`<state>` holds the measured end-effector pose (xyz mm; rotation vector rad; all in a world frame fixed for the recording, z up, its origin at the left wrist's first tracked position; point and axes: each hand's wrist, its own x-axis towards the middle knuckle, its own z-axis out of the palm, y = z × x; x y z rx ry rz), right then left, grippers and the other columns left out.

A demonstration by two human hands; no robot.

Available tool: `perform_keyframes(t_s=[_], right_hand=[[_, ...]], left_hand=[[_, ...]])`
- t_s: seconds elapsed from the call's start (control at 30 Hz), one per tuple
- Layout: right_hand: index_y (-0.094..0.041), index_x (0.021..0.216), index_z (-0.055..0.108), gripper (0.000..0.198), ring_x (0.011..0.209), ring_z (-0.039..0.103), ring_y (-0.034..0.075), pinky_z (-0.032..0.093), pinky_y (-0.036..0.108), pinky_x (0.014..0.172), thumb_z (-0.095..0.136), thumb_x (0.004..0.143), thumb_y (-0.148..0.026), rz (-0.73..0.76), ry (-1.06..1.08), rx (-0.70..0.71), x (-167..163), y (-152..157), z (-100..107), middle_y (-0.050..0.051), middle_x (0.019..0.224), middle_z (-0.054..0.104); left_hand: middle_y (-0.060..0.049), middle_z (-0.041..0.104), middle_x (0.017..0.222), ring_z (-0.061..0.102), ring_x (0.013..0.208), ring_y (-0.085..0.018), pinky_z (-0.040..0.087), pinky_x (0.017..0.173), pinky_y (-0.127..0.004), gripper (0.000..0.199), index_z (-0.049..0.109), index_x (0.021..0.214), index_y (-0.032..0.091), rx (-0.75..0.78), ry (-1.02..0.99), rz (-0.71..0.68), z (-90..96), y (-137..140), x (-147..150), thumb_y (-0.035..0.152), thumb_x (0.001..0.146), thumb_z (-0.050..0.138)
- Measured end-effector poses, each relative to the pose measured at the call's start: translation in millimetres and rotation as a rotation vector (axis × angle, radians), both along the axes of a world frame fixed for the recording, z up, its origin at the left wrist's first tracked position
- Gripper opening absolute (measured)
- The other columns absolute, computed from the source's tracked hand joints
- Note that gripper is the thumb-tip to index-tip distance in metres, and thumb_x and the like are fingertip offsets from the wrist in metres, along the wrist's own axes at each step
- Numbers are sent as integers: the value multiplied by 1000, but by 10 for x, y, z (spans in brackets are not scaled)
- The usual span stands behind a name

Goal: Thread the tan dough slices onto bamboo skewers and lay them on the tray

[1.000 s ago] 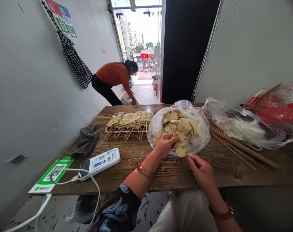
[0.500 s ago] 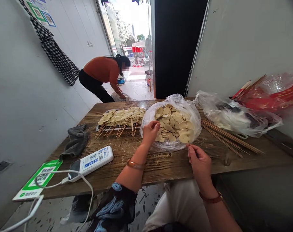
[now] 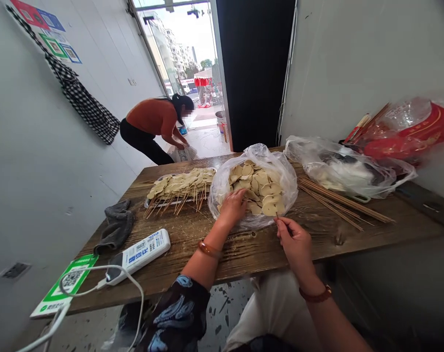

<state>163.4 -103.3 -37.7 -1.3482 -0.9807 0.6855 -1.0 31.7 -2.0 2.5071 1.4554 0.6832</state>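
Observation:
A clear plastic bag (image 3: 289,172) lies open on the table, full of thin, pale yellow round slices (image 3: 248,171). My left hand (image 3: 233,207) rests in the bag's left side, fingers stretched over the slices; its fingertips are partly hidden among them. Between the thumb and fingers of my right hand (image 3: 295,238) is the lower end of a thin wooden skewer (image 3: 277,214). Several slices (image 3: 271,199) are threaded on it, above the bag's right part. Left of the bag, a tray (image 3: 147,201) bears a heap of loaded skewers (image 3: 183,184), sticks pointing toward me.
Bare skewers (image 3: 339,199) lie right of the bag, beside another plastic bag (image 3: 357,171) and red packaging (image 3: 408,134). At left are a dark cloth (image 3: 115,226), a white device (image 3: 144,252) with a cable and a green code card (image 3: 66,283). Beyond the table, a person (image 3: 152,120) bends over.
My left hand has gone from a pinch above the bag's edge down onto the slices, fingers now spread. My right hand still holds the loaded skewer. The view has shifted slightly.

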Motion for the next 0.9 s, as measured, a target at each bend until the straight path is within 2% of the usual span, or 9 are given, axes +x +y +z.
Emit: perform_keyframes(t_s=[0.07, 0.13, 0.27, 0.43, 0.57, 0.7, 0.9], right_hand=[[-15, 98, 72, 38, 51, 46, 11, 36, 21, 46, 57, 85, -48, 6, 3, 5, 7, 8, -16, -2, 60, 54], [-14, 97, 72, 39, 51, 46, 11, 36, 21, 45, 57, 85, -48, 9, 13, 15, 10, 15, -24, -1, 60, 54], [-13, 98, 72, 40, 49, 45, 10, 36, 20, 44, 57, 84, -49, -17, 76, 48, 0, 24, -18, -2, 59, 54], [-12, 97, 71, 43, 49, 46, 11, 37, 20, 43, 56, 84, -50, -25, 131, 70, -8, 28, 1, -1, 59, 55], [-13, 97, 72, 41, 50, 48, 11, 38, 21, 45, 55, 85, -49, -4, 111, 82, -4, 28, 32, -1, 59, 57], [-14, 92, 73, 39, 49, 49, 12, 39, 22, 46, 55, 85, -48, 10, 103, 81, -3, 31, 76, -1, 57, 57], [-16, 90, 73, 33, 55, 54, 13, 42, 23, 52, 55, 86, -43, 0, 54, 97, 2, 21, 136, 0, 60, 60]], left_hand=[[-8, 52, 139, 51, 124, -24, 36, 107, -38, 49, 52, 130, 19, -7, 45, -21, 43, 7, 28, 16, 82, 53], [-9, 55, 135, 54, 120, -23, 39, 104, -37, 45, 54, 128, 20, -18, 66, -5, 106, 35, 69, 18, 83, 51], [-10, 67, 114, 62, 100, -23, 46, 88, -34, 34, 63, 115, 17, -59, 28, 113, 235, 170, 168, 22, 85, 49], [-9, 69, 95, 62, 88, -20, 46, 80, -30, 25, 67, 101, 15, -44, -38, 192, 297, 406, 243, 22, 82, 52], [-10, 69, 97, 61, 91, -21, 45, 80, -30, 27, 68, 102, 17, 19, 24, 265, 317, 581, 236, 22, 80, 52], [-10, 68, 98, 60, 95, -23, 44, 85, -32, 24, 71, 93, 19, 55, 121, 256, 364, 719, 228, 21, 76, 55], [-9, 68, 98, 56, 105, -26, 39, 95, -34, 19, 73, 81, 21, -52, -43, 190, 433, 886, 260, 18, 66, 63]])
